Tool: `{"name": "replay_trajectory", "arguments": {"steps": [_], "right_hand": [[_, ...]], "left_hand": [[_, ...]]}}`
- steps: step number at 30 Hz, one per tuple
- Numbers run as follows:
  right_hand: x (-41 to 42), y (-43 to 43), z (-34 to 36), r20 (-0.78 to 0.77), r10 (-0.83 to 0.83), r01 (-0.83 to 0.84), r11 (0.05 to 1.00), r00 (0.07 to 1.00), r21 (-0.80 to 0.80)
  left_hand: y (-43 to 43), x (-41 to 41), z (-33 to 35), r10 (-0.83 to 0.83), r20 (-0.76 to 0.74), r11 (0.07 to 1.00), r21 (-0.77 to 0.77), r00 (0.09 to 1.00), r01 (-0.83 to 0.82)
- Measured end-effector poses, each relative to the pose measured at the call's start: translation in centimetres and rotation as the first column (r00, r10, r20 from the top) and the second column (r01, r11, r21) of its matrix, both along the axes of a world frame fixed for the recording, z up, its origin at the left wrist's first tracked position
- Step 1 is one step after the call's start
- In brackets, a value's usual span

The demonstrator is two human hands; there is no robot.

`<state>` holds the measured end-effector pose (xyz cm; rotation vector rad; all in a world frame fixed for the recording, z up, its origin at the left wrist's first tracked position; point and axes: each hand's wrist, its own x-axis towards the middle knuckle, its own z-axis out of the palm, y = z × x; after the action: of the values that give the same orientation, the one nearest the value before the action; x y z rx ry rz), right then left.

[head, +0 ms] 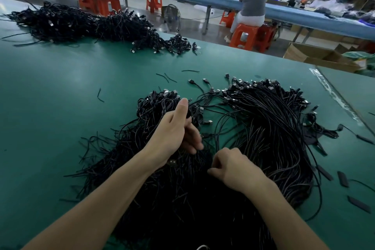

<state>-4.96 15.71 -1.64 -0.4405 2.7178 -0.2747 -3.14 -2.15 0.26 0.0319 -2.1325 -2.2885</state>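
Note:
A large heap of black USB cables (pixel 269 128) lies on the green table (pixel 60 91) in front of me, plugs pointing away. My left hand (pixel 176 130) is over the heap's middle, thumb up and fingers curled around a bunch of cables. My right hand (pixel 233 166) sits just below and to the right, fingers curled, pinching thin black cable ends in the heap. What exactly lies between the right fingers is hidden.
A second heap of black cables (pixel 81 24) lies at the far left of the table. Loose black ties (pixel 170 77) and flat black strips (pixel 343 178) are scattered around. A person on an orange stool (pixel 243 34) sits at a blue bench beyond. Cardboard boxes (pixel 316 57) stand at the right.

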Motion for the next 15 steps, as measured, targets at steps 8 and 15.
{"name": "replay_trajectory", "arguments": {"steps": [8,15], "right_hand": [[0.3,-0.6,0.2,-0.028,-0.002,0.001,1.0,1.0,-0.021],[0.2,0.9,2.1,-0.052,-0.028,0.024,0.997,0.998,-0.07]], "left_hand": [[0.6,-0.2,-0.8,0.033,-0.063,0.998,0.064,0.997,-0.029],[0.6,0.0,-0.1,0.045,0.041,0.997,0.056,0.998,-0.048]]}}
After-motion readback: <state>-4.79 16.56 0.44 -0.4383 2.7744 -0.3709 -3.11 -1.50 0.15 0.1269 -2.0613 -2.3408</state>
